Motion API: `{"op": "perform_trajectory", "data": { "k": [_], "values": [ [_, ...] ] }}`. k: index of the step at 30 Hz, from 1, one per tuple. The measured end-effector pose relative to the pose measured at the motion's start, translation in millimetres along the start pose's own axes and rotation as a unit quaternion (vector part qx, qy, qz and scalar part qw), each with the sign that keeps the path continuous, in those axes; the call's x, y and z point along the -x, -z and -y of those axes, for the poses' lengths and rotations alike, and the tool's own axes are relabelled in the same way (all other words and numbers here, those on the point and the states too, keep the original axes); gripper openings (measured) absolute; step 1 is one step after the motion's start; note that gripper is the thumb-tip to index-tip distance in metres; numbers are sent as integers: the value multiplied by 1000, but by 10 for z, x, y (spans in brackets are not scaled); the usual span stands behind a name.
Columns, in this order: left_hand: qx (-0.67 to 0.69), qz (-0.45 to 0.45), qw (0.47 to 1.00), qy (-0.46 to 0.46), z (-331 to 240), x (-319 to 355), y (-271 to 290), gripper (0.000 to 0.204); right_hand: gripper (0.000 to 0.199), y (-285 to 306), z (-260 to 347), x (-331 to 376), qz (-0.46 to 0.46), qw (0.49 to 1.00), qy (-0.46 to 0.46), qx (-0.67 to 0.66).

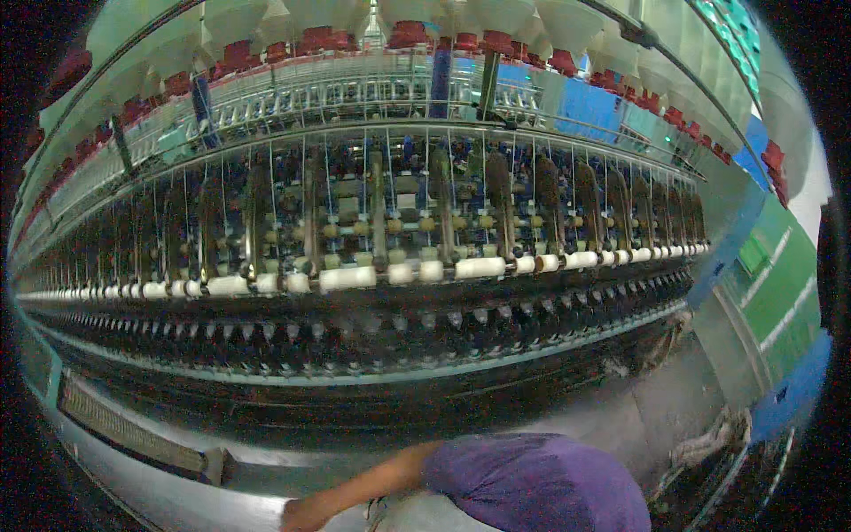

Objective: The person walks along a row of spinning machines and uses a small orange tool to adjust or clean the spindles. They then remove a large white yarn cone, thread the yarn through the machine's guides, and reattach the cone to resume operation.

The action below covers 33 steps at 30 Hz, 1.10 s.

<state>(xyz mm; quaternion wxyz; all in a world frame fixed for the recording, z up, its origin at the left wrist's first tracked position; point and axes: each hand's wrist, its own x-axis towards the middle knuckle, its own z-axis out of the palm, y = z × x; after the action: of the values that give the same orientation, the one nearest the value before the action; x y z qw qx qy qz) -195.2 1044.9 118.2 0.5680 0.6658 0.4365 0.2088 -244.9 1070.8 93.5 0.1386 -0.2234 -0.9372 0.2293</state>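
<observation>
One bare forearm in a short purple sleeve point(532, 488) comes in at the lower edge and stretches to the left. It looks like my right arm. My right hand point(306, 514) lies low against the pale grey base rail point(177, 496) of a long spinning machine. The frame edge cuts the hand off, so its fingers and anything in them are hidden. My left hand is out of view. A row of white bobbins point(347, 277) runs across the machine at mid height, well above the hand.
Thin threads point(390, 177) drop from large white cones on red holders point(408, 34) along the top of the machine. A dark vent grille point(133, 430) sits in the base at the left. At the right, a grey and green floor aisle point(780, 293) runs alongside the machine.
</observation>
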Motion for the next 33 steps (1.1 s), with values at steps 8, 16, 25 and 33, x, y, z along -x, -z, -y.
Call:
{"op": "perform_trajectory", "data": {
  "k": [8,16,25,33],
  "values": [
    [-50,-180,980,-74,263,-980,3415,22,14,374,-1112,263,-143,940,-288,-112],
    [-159,-253,952,-65,1761,-1354,5543,27,25,614,-2151,-234,96,877,-471,23],
    [119,-486,792,350,3480,832,5826,30,22,894,-2604,-5143,140,990,20,23],
    [157,-530,654,517,4866,2334,6379,26,19,936,-2097,-8393,43,987,128,-83]
  ]
}}
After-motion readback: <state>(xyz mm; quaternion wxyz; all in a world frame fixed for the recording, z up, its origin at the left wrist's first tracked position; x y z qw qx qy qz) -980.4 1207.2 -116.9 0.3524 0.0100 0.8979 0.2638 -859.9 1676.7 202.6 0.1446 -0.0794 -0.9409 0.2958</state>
